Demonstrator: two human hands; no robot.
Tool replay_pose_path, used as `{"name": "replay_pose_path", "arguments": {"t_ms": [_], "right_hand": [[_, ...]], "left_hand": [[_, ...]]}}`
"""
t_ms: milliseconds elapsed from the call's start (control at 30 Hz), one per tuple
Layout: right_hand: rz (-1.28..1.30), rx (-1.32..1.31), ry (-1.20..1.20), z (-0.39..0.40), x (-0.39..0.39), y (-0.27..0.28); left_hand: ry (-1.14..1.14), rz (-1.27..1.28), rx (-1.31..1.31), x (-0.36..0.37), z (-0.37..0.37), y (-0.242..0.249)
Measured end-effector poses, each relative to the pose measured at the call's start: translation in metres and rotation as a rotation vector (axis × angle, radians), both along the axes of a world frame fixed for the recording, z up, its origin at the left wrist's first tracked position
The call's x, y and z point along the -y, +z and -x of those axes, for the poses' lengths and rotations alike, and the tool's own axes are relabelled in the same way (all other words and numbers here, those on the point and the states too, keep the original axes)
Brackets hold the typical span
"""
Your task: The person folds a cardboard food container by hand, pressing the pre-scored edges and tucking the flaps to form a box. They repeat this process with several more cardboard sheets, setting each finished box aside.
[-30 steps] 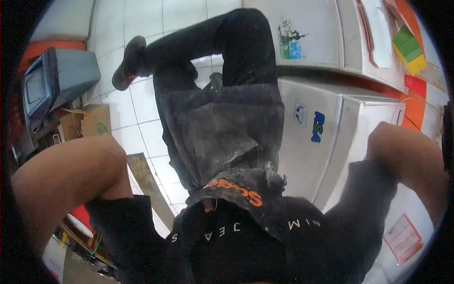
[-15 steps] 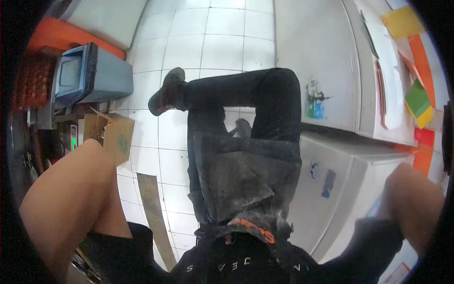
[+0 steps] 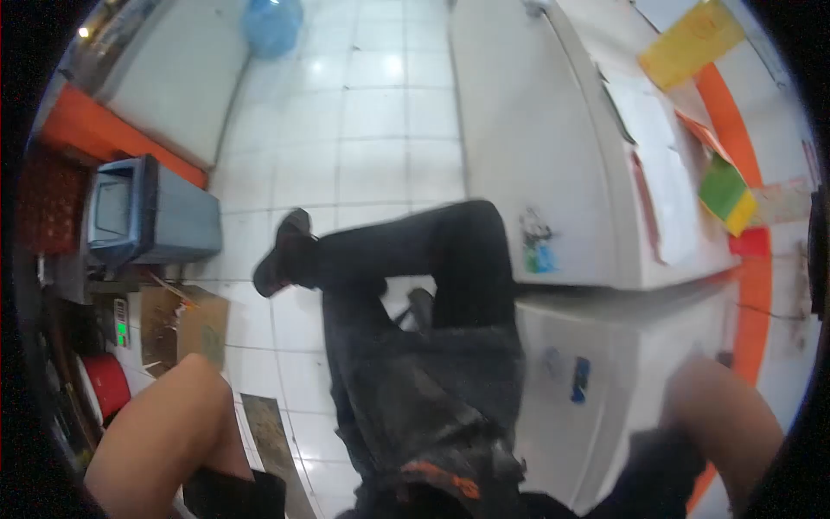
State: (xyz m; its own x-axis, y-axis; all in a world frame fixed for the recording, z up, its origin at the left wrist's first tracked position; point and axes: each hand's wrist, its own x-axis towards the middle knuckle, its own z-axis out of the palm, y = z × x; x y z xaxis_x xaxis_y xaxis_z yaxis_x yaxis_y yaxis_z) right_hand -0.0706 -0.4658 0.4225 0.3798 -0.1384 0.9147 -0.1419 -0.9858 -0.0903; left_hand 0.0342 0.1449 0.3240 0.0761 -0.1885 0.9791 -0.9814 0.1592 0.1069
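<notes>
Neither of my hands is in view. My bent left arm [image 3: 164,424] comes in at the lower left, its elbow near an open cardboard box [image 3: 206,324]. On the other side, my right arm [image 3: 726,424] is bent beside a low white cabinet [image 3: 571,432]. I am seated, with a worn dark apron [image 3: 432,372] over my lap. One leg in black trousers [image 3: 398,242] lies across the other, and a dark shoe [image 3: 285,251] shows at its end.
At the left stand a blue-grey bin [image 3: 181,216], a device with a green lit display [image 3: 121,324] and a red round object [image 3: 105,385]. A brown strip [image 3: 272,432] lies on the white tiles [image 3: 372,112]. Ahead are a blue bag [image 3: 272,26] and a tall white cabinet [image 3: 519,130] with papers.
The view has tilted up and forward: legs, bin and cabinets sit lower, and the blue bag and red round object have come into view. Both arms stay bent.
</notes>
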Motion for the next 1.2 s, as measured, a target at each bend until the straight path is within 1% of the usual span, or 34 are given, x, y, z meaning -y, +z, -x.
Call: {"name": "replay_pose_path", "arguments": {"t_ms": [33,67,100,133,167,233,267,300,333,367,400,433,467,500,533,567,600,633,667,700,733,800,833,900,933,1000,1033,1100,1133,1200], "right_hand": [[-0.034,-0.010,0.097,-0.026,-0.015,0.002],[-0.120,-0.044,0.242,-0.052,-0.032,-0.007],[-0.287,-0.137,0.449,-0.086,-0.040,-0.027],[-0.560,-0.317,0.676,-0.131,-0.070,-0.059],[-0.489,-0.167,0.678,-0.162,-0.122,-0.098],[-0.407,-0.721,0.540,-0.207,-0.161,-0.137],[-0.163,-0.828,0.285,-0.203,-0.144,-0.163],[-0.196,-0.839,0.347,-0.206,-0.107,-0.202],[-0.289,-0.977,0.257,-0.201,-0.098,-0.214],[-0.376,-1.049,0.085,-0.201,-0.104,-0.220],[-0.270,-1.009,0.195,-0.195,-0.064,-0.248],[-0.485,-1.006,0.204,-0.199,-0.088,-0.235],[-0.706,-1.028,0.195,-0.195,-0.107,-0.222],[-0.715,-1.040,0.232,-0.200,-0.097,-0.230],[-0.633,-1.009,0.282,-0.203,-0.070,-0.243],[-0.549,-0.975,0.320,-0.201,-0.061,-0.246],[-0.556,-0.988,0.322,-0.196,-0.054,-0.249],[-0.579,-0.992,0.369,-0.195,-0.053,-0.245],[-0.602,-0.997,0.416,-0.199,-0.054,-0.238],[-0.850,-1.077,0.430,-0.199,-0.050,-0.226],[-0.855,-1.077,0.430,-0.198,-0.036,-0.233],[-0.734,-0.966,0.259,-0.195,0.002,-0.250],[-0.734,-0.965,0.259,-0.193,0.014,-0.258],[-0.623,-0.622,0.313,-0.196,0.033,-0.273],[-0.621,-0.624,0.324,-0.198,0.034,-0.269],[-0.620,-0.457,0.160,-0.193,0.039,-0.247],[-0.621,-0.457,0.169,-0.189,0.041,-0.236],[-0.144,-0.438,-0.058,-0.175,0.048,-0.215],[-0.141,-0.434,-0.045,-0.165,0.051,-0.205],[-0.122,-0.378,-0.036,-0.151,0.041,-0.194]], "left_hand": [[-0.023,0.037,-0.023,-0.004,-0.009,0.003],[-0.048,0.077,-0.040,-0.009,-0.015,0.004],[-0.074,0.111,-0.038,-0.011,-0.016,0.000],[-0.112,0.153,-0.038,-0.014,-0.019,-0.007],[-0.168,0.236,-0.060,-0.020,-0.022,-0.012],[-0.297,0.518,-0.160,-0.028,-0.024,-0.053],[-0.244,0.671,-0.286,-0.031,-0.019,-0.080],[-0.180,0.831,-0.401,-0.035,-0.014,-0.128],[0.243,0.649,-0.752,-0.053,-0.004,-0.163],[0.139,0.494,-0.608,-0.041,-0.022,-0.187],[0.207,0.510,-0.769,-0.025,-0.017,-0.193],[0.196,0.595,-0.935,-0.014,-0.011,-0.205],[0.161,0.620,-1.073,-0.007,-0.009,-0.221],[0.135,0.608,-1.113,-0.001,-0.004,-0.227],[0.106,0.602,-1.158,0.007,0.000,-0.231],[0.092,0.581,-1.202,0.011,0.005,-0.236],[0.073,0.563,-1.249,0.015,0.013,-0.242],[0.080,0.562,-1.258,0.019,0.019,-0.246],[0.032,0.557,-1.292,0.021,0.020,-0.249],[-0.018,0.545,-1.324,0.023,0.022,-0.249],[-0.017,0.541,-1.327,0.024,0.024,-0.248],[-0.035,0.513,-1.362,0.024,0.023,-0.241],[-0.035,0.513,-1.362,0.025,0.022,-0.240],[-0.021,0.477,-1.400,0.028,0.019,-0.241],[-0.012,0.483,-1.395,0.029,0.019,-0.241],[-0.041,0.455,-1.379,0.030,0.018,-0.240],[-0.033,0.458,-1.374,0.030,0.018,-0.241],[-0.080,0.452,-1.385,0.032,0.019,-0.244],[-0.072,0.460,-1.377,0.035,0.018,-0.247],[-0.157,0.436,-1.417,0.044,0.019,-0.254]]}}
